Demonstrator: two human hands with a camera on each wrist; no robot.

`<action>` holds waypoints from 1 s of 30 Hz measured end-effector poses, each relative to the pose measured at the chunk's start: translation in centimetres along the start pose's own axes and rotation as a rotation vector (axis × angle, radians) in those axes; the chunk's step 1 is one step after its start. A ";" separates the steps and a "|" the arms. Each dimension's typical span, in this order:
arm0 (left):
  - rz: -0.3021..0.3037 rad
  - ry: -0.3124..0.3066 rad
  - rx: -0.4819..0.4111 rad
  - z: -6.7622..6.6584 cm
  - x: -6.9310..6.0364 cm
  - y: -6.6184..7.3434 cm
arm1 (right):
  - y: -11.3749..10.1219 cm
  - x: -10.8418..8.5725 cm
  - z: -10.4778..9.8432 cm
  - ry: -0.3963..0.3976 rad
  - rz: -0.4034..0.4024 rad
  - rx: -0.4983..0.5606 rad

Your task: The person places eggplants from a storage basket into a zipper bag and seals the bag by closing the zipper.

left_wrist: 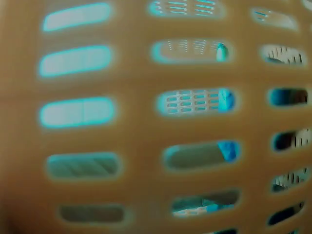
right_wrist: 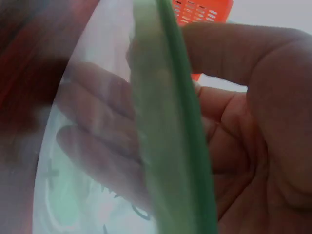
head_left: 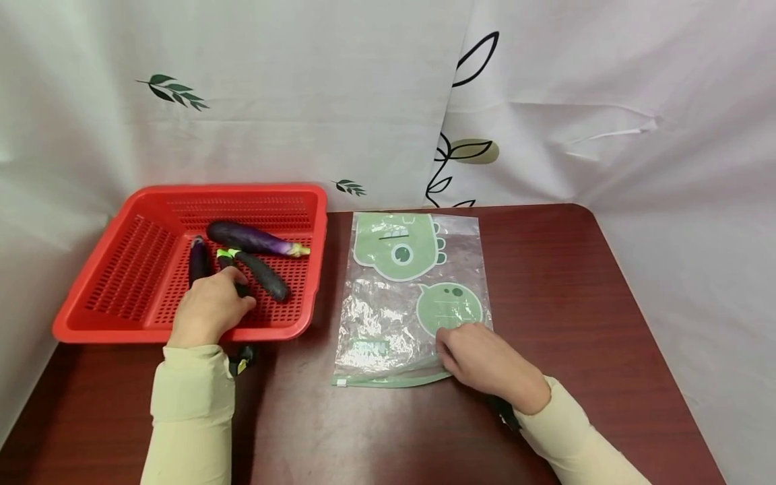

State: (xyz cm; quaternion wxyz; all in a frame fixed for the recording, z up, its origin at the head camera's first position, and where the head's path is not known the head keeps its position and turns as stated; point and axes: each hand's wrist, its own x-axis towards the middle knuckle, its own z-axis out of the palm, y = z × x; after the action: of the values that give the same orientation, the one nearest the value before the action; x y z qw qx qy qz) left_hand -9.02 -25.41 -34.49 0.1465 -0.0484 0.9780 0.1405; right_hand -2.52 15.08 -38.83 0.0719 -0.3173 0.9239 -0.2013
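My left hand point(head_left: 212, 303) reaches over the near rim of the red basket point(head_left: 314, 276), fingers curled around a dark zucchini point(head_left: 225, 261) that they mostly cover. Beside it in the basket lie another dark zucchini point(head_left: 263, 276), a purple eggplant point(head_left: 251, 238) and a dark eggplant point(head_left: 198, 261). At the near right edge of a clear zip bag point(head_left: 388, 303), my right hand point(head_left: 479, 357) holds the bag by its mouth. In the right wrist view, fingers point(right_wrist: 102, 156) show through the plastic behind the green zip strip point(right_wrist: 183, 117). The basket wall point(left_wrist: 136, 136) fills the left wrist view.
The bag lies flat on the dark red table point(head_left: 564, 289), with printed green cartoon shapes and a white slider point(head_left: 341, 382) at its near left corner. White patterned cloth point(head_left: 273, 101) hangs behind the table and along both sides.
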 end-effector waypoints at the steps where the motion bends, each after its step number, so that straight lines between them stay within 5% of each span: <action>1: -0.004 0.007 -0.002 0.0 -0.1 0.0 | 0.0 0.0 0.1 0.006 0.009 0.002; 30: -0.197 0.355 -0.164 0.0 -2.6 -0.4 | -0.2 -0.7 0.3 0.081 0.002 -0.036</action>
State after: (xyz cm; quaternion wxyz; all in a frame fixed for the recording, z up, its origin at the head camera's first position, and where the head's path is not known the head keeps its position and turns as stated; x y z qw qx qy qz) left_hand -6.55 -25.62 -33.81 -0.0191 -0.1796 0.9643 0.1938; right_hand -1.77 15.24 -39.05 0.0287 -0.3093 0.9298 -0.1975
